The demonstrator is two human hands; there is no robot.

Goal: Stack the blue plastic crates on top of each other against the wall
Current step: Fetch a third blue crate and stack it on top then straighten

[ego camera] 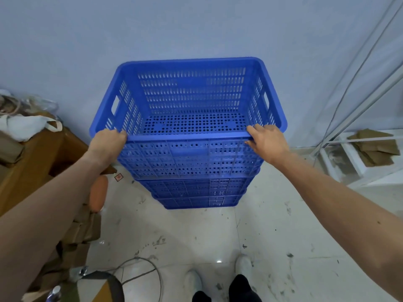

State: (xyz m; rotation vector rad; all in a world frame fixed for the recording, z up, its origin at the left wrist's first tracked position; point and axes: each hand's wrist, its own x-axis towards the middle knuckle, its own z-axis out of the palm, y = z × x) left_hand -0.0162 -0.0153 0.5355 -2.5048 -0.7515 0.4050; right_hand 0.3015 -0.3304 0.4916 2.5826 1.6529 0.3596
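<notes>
We've got three blue crates stacked mid-frame against the wall (pixel 196 25). The top crate (pixel 192 101) is empty, and both our hands grip its near rim: left hand (pixel 108 141) at the left corner, right hand (pixel 269 141) at the right.

crates (pixel 192 162) stacked against wall (pixel 196 27), boxes (pixel 32 162) left

Plain pale blue-grey wall (pixel 196 25) fills the upper frame. Floor (pixel 272 232) is glossy white tile, scuffed with dark marks and debris. Brown cardboard boxes (pixel 32 162) piled at left, white bag (pixel 24 125) on top. White metal rack (pixel 353 153) at right, folded brown paper (pixel 375 147) on its shelf. Cable loop (pixel 139 271) at lower left.
</notes>
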